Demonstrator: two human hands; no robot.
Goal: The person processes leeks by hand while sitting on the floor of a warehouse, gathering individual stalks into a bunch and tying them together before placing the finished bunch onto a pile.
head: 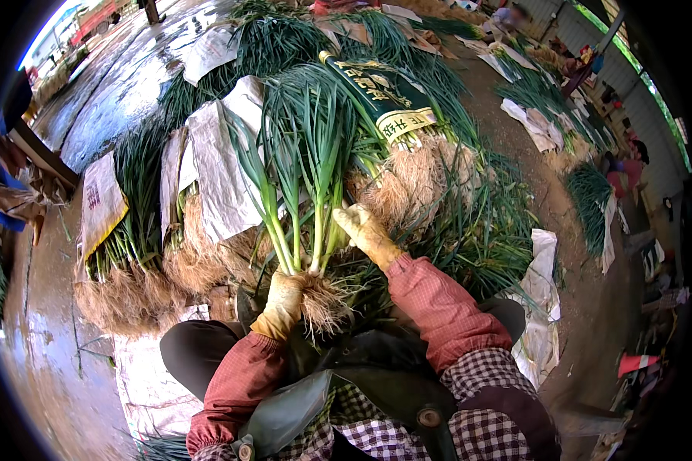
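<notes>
In the head view, my left hand (281,299), in a yellowish work glove, is closed around the base of a few long-leaved green plants (321,230), which look like garlic or leeks. Their pale roots (323,305) hang beside the glove, and the leaves point away from me. My right hand (362,227), gloved too, is at the right side of the white stems, fingers curled; whether it pinches a stem or leaf cannot be told. Just beyond it lie bundled plants with tan roots (418,167), partly under a dark green printed sack (380,92).
More root-ended bundles (135,288) lie at the left under white woven sacks (225,167). Loose green leaves (473,242) are heaped at the right, beside another sack (539,299). A person (628,167) is at the far right; another person's foot shows at the left edge.
</notes>
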